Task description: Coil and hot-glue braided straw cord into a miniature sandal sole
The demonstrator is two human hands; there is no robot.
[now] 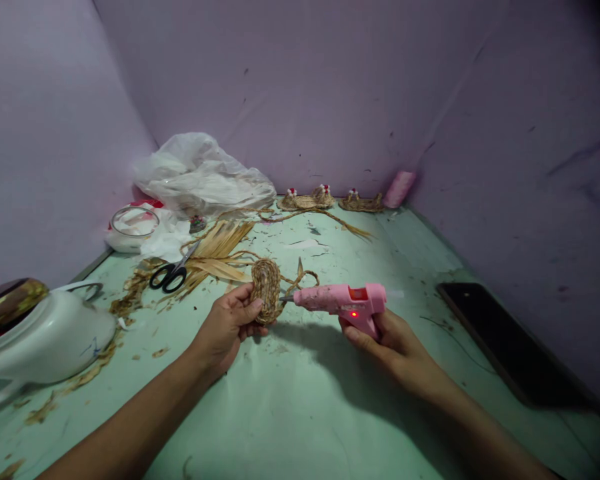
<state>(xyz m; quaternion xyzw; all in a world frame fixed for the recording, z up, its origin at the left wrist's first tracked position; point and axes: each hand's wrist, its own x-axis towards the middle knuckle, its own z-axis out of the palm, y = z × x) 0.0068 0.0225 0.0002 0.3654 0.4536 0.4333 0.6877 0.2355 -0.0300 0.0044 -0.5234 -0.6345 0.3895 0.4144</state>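
While left hand (227, 327) grips woven oval (266, 288), right hand (391, 341) clasps glue gun (337, 300) against it.

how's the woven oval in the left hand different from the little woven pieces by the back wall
The braided straw oval is pinched upright in the left hand; the small woven straw pieces lie flat by the back wall. The oval is bare, with a loose braid trailing; those by the wall carry red-and-white trims. Both are tan woven straw.
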